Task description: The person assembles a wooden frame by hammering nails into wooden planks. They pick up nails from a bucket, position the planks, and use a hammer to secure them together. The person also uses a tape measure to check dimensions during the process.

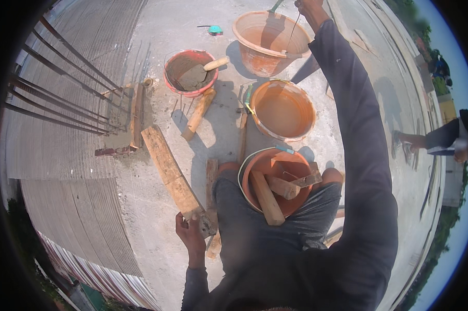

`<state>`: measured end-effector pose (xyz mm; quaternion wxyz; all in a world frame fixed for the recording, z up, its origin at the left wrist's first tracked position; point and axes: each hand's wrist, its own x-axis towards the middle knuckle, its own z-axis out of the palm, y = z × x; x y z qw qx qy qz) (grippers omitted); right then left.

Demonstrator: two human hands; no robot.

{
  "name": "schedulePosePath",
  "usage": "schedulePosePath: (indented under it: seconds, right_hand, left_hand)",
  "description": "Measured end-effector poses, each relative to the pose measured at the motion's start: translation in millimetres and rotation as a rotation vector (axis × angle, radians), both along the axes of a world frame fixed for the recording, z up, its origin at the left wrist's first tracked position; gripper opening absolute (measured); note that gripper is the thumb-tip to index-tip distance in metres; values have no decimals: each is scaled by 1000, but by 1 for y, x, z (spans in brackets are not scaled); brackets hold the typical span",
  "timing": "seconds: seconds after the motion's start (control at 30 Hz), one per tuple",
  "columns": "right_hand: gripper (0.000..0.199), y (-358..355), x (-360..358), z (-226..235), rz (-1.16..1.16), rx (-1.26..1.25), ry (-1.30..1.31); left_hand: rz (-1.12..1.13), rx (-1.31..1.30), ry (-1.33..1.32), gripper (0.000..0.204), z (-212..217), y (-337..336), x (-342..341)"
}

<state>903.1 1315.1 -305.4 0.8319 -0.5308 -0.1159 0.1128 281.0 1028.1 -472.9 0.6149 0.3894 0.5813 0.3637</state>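
My left hand grips the near end of a wooden plank, which slants away to the upper left. At the far end of my outstretched arm, my right hand is closed by the rim of a large orange tub. A thin wire, seemingly the tub's handle, runs from my fingers down to that rim. Between my knees stands an orange bucket holding wood offcuts, among them a long block and a shorter one.
A red bucket holds mortar and a wood-handled trowel. Beside it lie a round wooden piece and a hammer. Another orange bucket contains cloudy water. Upright rebars rise at left; a tape measure lies farther off. Another person is at right.
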Motion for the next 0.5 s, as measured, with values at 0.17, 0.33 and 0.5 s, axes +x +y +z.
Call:
schedulePosePath:
  seconds: [0.17,0.33,0.5]
  right_hand:
    - [33,-129,7,46,37,-44,-152]
    - [33,-266,4,57,137,-293,-373]
    - [33,-380,-9,57,192,-542,-548]
  left_hand:
    - [37,41,-41,35,1,-11,7]
    - [-17,142,-16,37,6,-17,16]
    - [-83,204,14,37,-2,-17,19]
